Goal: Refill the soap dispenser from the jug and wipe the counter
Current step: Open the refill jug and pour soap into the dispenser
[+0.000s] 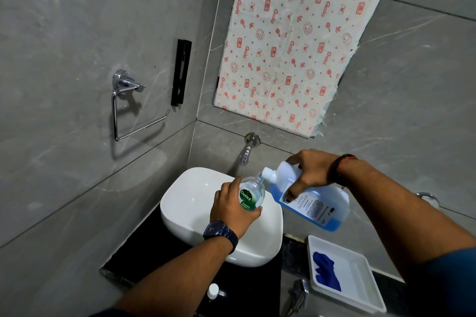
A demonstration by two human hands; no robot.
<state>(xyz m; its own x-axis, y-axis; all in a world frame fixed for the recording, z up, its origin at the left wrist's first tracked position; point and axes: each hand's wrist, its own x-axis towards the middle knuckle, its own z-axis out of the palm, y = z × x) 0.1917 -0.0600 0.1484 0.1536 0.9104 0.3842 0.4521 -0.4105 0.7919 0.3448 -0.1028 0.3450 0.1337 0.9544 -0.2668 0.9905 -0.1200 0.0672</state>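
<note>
The clear soap dispenser [251,194] was held tilted above the white basin [195,195], the left hand [231,207] gripping it with fingers curled round its green-labelled body. Against its open neck lay the spout of the jug [316,210], tipped well over and partly filled with blue liquid, the right hand [313,172] wrapped round its handle; whether liquid was running could not be made out. A wall tap [246,154] stood just behind. On the black counter [154,247] nearer the camera lay what seemed a white pump top [213,290], and to the right a white tray [360,288] held a blue cloth [327,274].
</note>
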